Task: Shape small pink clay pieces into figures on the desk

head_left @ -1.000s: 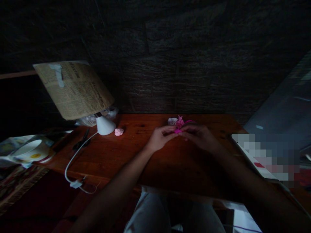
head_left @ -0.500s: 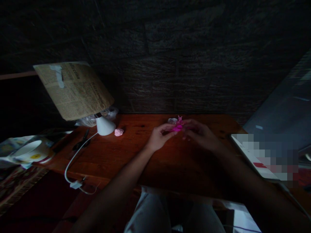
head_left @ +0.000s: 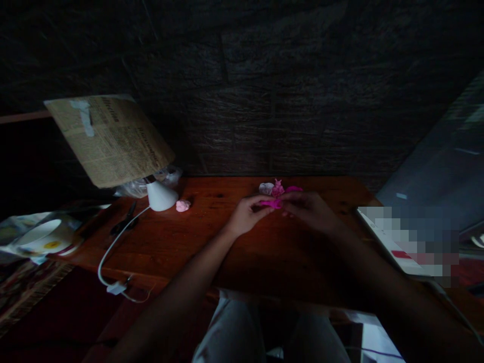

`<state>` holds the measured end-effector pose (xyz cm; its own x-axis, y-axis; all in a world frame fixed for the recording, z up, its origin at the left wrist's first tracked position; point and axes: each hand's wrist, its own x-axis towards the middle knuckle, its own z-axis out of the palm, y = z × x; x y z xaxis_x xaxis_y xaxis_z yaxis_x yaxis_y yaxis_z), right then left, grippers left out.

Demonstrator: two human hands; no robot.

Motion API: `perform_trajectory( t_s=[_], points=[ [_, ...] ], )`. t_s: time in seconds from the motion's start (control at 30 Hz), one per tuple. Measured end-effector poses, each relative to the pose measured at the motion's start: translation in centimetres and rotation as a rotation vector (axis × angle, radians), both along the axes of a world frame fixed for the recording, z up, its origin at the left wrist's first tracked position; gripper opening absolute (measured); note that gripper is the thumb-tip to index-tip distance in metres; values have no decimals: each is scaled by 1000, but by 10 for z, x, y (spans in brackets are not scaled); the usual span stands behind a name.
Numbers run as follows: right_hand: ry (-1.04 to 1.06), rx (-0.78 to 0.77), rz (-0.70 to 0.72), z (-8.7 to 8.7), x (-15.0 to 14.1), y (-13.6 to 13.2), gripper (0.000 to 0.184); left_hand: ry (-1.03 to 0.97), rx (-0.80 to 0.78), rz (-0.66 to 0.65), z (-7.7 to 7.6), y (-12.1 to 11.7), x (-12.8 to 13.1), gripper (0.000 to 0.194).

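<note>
My left hand (head_left: 247, 216) and my right hand (head_left: 310, 210) meet over the far middle of a reddish wooden table (head_left: 212, 252). Both pinch a small bright pink piece (head_left: 273, 203) between their fingertips. Just behind the hands lie a small pink figure (head_left: 278, 188), a pale lump (head_left: 266, 188) and another bright pink bit (head_left: 294, 189). The scene is very dark, so the material of the pink piece is unclear.
A lamp with a white base (head_left: 161, 195) and a newspaper-covered shade (head_left: 108, 138) stands at the back left, its white cord (head_left: 113, 252) trailing off the front edge. A pale pink lump (head_left: 183, 205) lies beside it. Scissors (head_left: 124, 220) and a bowl (head_left: 41, 237) sit further left. A dark brick wall (head_left: 264, 101) rises behind.
The hands have stayed together at the same spot, shifting slightly; the pink piece between the fingertips was lifted a little and is now lower again.
</note>
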<state>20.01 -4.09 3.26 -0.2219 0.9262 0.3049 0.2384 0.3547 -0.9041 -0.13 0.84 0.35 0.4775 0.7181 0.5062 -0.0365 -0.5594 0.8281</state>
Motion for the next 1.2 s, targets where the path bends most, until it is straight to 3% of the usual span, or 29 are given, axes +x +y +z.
perform_trajectory(
  t_s=[0.2,0.4,0.7,0.87,1.0,1.2],
  points=[
    [-182,134,-50,0,4,-1,23,77,112,6,3,-2,-2,20],
    [-317,281,-108,1,2,-3,16,72,121,35,1,-2,-2,30],
    [-407,390,-112,0,-1,-3,17,128,195,46,1,-2,-4,33],
    [-368,261,-122,1,4,-3,22,109,288,89,2,-2,-4,31],
    [-161,85,-98,3,6,-2,36,137,457,150,9,-3,-6,21],
    [142,-231,-44,-1,-7,0,45,112,554,167,11,-3,-6,16]
  ],
)
